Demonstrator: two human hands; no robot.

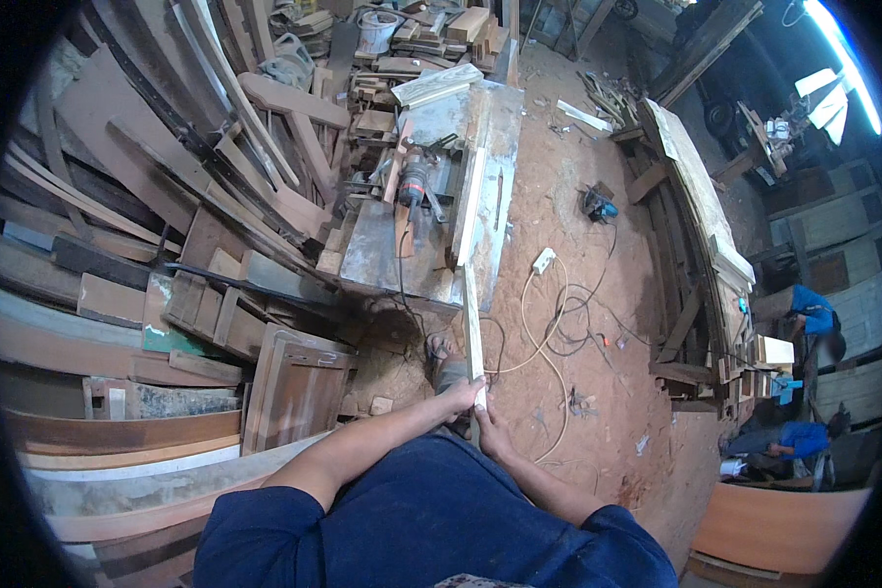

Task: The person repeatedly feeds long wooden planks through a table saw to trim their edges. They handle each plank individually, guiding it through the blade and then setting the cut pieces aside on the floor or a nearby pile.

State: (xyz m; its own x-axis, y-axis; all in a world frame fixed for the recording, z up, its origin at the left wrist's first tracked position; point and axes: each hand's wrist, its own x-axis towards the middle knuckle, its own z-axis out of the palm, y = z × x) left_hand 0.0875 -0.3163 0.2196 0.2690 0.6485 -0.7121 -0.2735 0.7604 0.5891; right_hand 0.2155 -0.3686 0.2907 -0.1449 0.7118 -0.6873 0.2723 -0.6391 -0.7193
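Note:
A long, narrow pale wooden strip (473,338) runs from my hands away toward the near edge of the workbench (421,272). My left hand (465,394) is closed round its near end. Just below, my right hand (493,431) is closed on the same end from the right side. Past the strip's far end, another pale length of wood (472,196) lies along the bench's right side. To its left rests a red and dark grey power tool (414,181) with a dark cord, on a brown wood block (404,235).
Stacked boards (147,323) crowd the left. A wood pile (431,49) and white bucket (377,32) stand beyond the bench. Cords and a white socket (544,260) lie on the dirt floor near a blue power tool (600,204). Two people in blue (804,439) are right, past a long timber stack (691,186).

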